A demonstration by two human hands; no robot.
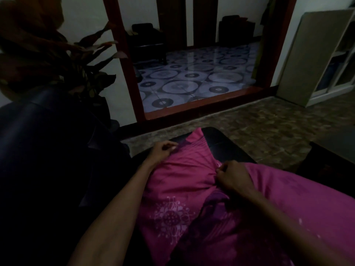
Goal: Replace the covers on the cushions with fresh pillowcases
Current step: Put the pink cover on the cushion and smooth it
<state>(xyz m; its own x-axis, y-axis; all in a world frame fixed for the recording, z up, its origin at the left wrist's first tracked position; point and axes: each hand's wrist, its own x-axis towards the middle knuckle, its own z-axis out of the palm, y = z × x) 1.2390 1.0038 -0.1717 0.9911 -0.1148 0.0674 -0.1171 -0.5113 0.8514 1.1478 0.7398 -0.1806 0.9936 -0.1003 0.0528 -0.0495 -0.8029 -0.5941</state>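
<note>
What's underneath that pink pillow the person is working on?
The pink pillow lies on a dark seat, whose black surface shows past its far corner. Both hands pinch its fabric. Whatever is directly beneath is covered, and the room is dim.

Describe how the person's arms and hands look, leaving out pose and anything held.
Both forearms are bare right down to the frame's edge; no sleeve or cuff shows. The left hand and right hand carry no gloves, and no watch, bracelet or ring can be seen, though the dim light could hide small items.
</note>
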